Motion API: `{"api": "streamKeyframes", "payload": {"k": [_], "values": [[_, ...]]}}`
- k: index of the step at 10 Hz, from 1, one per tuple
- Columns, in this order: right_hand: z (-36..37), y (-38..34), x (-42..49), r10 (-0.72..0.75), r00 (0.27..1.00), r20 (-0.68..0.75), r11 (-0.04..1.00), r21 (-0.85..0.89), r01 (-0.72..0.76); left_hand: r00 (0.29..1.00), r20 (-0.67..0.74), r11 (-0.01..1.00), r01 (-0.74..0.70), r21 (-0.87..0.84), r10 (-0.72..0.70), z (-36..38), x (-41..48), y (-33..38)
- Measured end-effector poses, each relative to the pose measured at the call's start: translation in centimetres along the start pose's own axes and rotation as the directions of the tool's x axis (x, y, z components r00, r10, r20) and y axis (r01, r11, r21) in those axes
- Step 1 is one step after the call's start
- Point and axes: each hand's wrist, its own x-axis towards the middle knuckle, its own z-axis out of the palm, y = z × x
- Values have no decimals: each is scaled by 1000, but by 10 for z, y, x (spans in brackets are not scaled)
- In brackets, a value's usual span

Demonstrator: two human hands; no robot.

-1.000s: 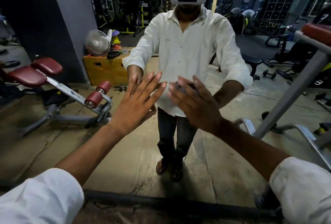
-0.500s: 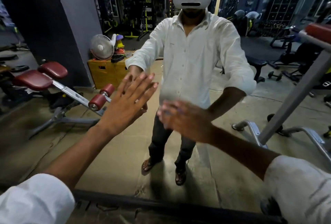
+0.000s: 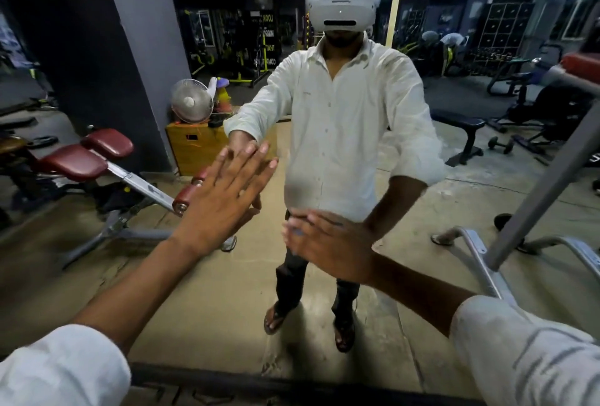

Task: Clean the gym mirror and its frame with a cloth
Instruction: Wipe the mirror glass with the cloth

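Hands on mirror — left hand flat, right hand blurred.

We reach both bare forearms forward, white sleeves pushed back near the elbows. Our left hand is spread flat, fingers together and pointing up, palm toward the mirror. Our right hand, lower on the mirror and motion-blurred, presses palm-first, fingers angled left toward the left hand's wrist.
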Motion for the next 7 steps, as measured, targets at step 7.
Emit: {"api": "streamKeyframes", "payload": {"k": [7], "values": [[100, -49, 33, -5, 968, 251, 501, -837, 219, 996, -87, 997, -42, -59, 36, 31, -37, -51]]}}
